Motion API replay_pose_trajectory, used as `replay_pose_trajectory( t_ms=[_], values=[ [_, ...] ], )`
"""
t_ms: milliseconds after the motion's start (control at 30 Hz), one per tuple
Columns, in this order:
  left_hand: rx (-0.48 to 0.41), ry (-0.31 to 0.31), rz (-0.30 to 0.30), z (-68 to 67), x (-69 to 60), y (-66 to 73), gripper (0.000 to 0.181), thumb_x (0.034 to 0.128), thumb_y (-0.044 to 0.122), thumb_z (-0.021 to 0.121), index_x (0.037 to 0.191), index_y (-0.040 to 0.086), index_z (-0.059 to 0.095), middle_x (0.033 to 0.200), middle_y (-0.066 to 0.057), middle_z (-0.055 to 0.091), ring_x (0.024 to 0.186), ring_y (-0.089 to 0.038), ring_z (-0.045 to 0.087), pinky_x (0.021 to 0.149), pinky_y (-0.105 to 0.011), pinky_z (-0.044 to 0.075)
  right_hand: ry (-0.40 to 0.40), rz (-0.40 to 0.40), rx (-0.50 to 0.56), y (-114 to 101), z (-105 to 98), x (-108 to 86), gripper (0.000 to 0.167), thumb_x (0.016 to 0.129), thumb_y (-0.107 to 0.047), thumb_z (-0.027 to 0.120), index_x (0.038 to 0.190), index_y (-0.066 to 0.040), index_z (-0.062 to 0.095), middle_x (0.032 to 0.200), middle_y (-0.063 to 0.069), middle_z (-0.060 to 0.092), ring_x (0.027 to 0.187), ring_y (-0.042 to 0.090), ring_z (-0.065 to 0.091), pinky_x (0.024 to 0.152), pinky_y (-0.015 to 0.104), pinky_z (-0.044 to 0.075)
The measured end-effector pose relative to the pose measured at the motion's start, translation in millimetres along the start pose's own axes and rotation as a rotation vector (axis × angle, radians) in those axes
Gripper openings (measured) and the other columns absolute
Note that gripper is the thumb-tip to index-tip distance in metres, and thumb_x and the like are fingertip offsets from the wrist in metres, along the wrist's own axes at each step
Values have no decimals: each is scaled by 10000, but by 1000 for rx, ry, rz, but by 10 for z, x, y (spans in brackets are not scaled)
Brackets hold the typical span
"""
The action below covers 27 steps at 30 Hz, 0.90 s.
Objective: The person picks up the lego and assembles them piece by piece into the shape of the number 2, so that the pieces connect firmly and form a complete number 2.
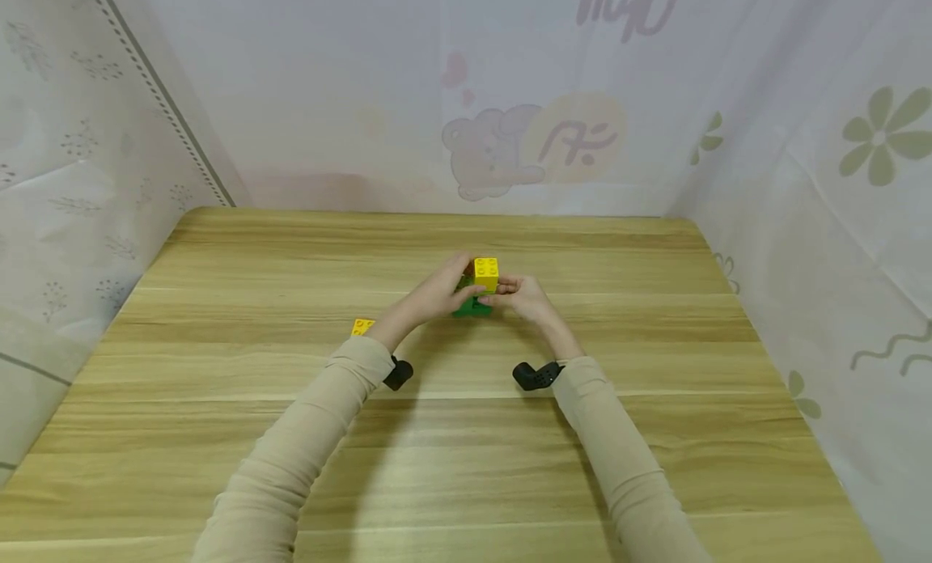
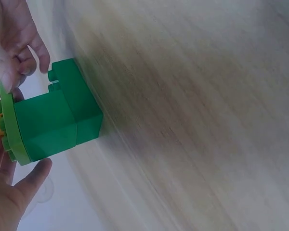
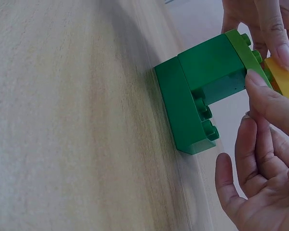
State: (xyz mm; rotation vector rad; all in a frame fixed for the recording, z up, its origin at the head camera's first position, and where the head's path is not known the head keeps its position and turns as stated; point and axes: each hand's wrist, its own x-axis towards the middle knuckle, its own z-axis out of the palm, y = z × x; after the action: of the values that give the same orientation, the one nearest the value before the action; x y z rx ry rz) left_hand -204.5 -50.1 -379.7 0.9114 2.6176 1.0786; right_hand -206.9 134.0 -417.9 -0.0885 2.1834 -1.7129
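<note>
My left hand holds a yellow building block from the left, its thumb on the block's near side. In the right wrist view the block hovers above a light green plate, whose studs show in the gap. That plate caps a dark green block, which stands on one end of a longer green block, leaving studs bare at the other end. My right hand pinches the plate's edge between thumb and fingers; its little finger stretches outward. In the left wrist view the yellow block is mostly cut off.
Another yellow block lies on the wooden table, partly hidden behind my left forearm. Black wrist cameras sit under both wrists. Patterned curtains border the table at the back and sides.
</note>
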Motion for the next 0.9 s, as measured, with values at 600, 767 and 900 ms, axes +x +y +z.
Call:
replay_pose_trajectory(
  t_ms=[600, 767, 900],
  values=[
    [-4, -67, -22, 14, 11, -48, 349, 954, 199, 461, 1196, -33, 362, 1173, -191, 407, 1034, -265, 408, 948, -409, 397, 33, -17, -38, -19, 10, -11, 423, 796, -108, 698, 1192, -6, 588, 732, -41, 547, 776, 130, 461, 801, 270, 428],
    [36, -85, -18, -1, 31, -33, 385, 953, 176, 458, 1237, -57, 340, 1179, -198, 408, 1038, -263, 424, 960, -399, 404, 33, -39, -38, -12, 4, -9, 393, 785, -104, 709, 1147, 15, 613, 714, -28, 536, 742, 137, 453, 741, 255, 426],
    [57, -89, -35, 10, 30, -20, 378, 951, 159, 459, 1226, -72, 343, 1153, -195, 412, 1015, -255, 426, 942, -381, 418, 39, -39, -47, -20, 15, -13, 379, 778, -103, 716, 1125, 17, 625, 708, -39, 534, 715, 117, 454, 677, 220, 418]
  ],
)
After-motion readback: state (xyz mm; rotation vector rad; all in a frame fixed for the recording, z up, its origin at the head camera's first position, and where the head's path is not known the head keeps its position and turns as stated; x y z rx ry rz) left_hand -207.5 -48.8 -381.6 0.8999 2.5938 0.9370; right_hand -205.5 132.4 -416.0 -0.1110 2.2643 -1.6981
